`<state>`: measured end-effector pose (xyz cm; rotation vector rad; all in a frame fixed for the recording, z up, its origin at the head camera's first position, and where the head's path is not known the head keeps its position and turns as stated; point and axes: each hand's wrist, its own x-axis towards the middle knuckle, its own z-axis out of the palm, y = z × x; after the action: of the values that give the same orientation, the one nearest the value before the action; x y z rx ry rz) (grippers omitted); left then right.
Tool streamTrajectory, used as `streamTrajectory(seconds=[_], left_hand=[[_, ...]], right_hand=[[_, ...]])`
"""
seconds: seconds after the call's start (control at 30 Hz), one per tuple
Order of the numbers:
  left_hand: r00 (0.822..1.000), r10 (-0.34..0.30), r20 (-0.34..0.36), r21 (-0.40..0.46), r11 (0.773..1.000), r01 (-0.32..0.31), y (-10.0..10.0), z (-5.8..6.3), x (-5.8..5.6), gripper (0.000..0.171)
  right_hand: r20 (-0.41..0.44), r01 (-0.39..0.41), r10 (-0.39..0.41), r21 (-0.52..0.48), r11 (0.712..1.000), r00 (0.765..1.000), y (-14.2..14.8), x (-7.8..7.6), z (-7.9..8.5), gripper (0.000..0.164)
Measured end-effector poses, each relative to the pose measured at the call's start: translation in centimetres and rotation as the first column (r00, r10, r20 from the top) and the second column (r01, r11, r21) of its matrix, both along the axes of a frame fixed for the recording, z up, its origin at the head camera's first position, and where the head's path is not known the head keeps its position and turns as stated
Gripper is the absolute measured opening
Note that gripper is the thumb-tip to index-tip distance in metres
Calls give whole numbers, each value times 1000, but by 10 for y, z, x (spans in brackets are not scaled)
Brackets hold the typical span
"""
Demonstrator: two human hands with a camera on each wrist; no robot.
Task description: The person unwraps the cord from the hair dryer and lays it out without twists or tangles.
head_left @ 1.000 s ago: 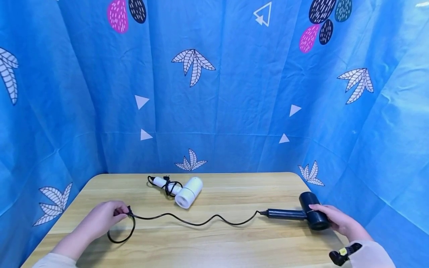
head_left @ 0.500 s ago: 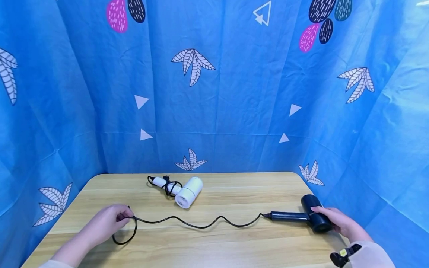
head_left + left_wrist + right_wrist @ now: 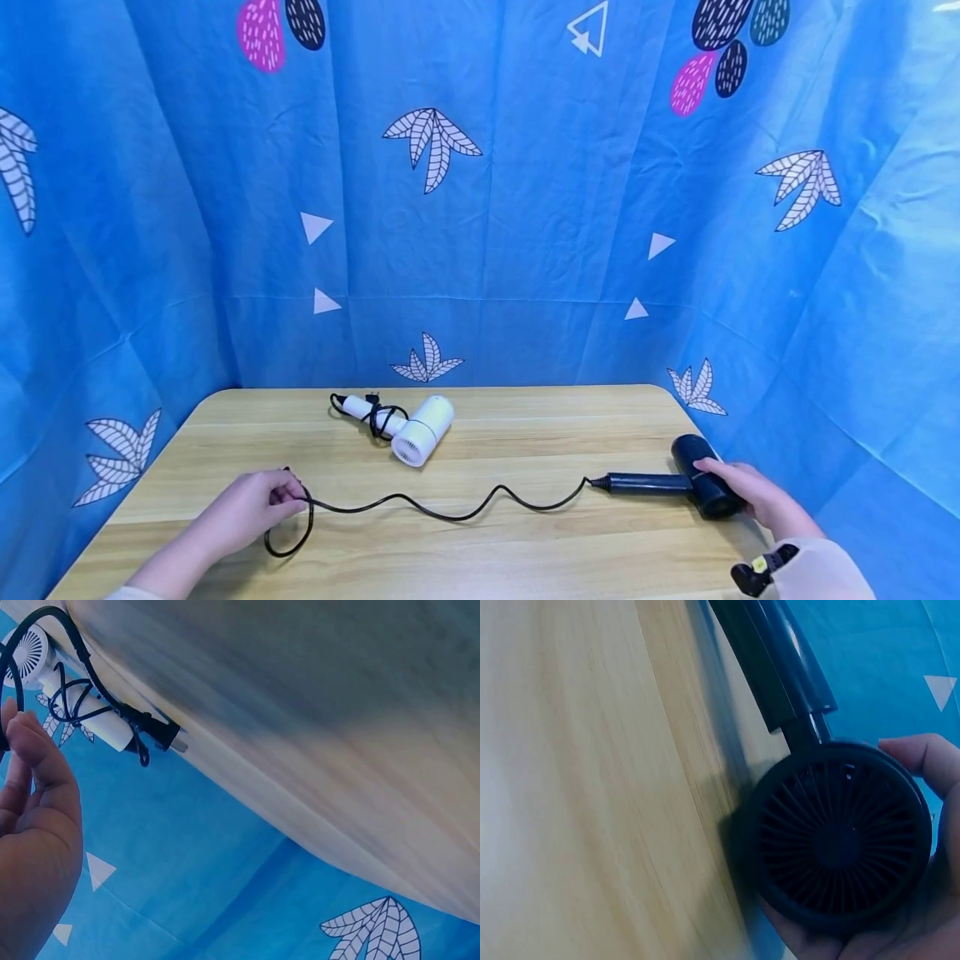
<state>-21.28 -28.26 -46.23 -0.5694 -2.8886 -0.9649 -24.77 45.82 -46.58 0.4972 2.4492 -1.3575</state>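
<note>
A dark hair dryer [image 3: 705, 483] lies at the right of the table, its handle pointing left. My right hand [image 3: 753, 492] grips its barrel from the right; the right wrist view shows the round vented end [image 3: 838, 838] with thumb and fingers around it. From the handle a wavy black cord [image 3: 450, 517] runs left across the table to my left hand [image 3: 255, 512], which pinches it near the plug end. A loop of cord hangs below those fingers. In the left wrist view the two-pin plug [image 3: 161, 733] sticks out past the fingertips [image 3: 30, 735].
A white hair dryer [image 3: 423, 432] lies at the back of the wooden table [image 3: 525, 417], its own black cord wound around the handle. Blue patterned curtain [image 3: 495, 250] surrounds the table at the back and sides.
My left hand has moved right and slightly toward the front with the cord, and the cord's waves have bunched a little. The dark hair dryer has shifted slightly right and toward the front.
</note>
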Motion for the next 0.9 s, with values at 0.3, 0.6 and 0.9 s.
streamTrajectory(seconds=[0.3,0.6,0.9], left_hand=[[999,1,42,42,999,-3,1,-3,-2,8],[993,79,84,71,994,-85,9,0,1,12],[991,30,133,128,991,-47,11,-4,0,14]], right_hand=[[-81,21,-13,100,995,997,-7,-3,2,85],[-99,18,0,176,984,995,-11,-3,4,82],[-110,-21,52,271,962,993,-16,-3,5,91]])
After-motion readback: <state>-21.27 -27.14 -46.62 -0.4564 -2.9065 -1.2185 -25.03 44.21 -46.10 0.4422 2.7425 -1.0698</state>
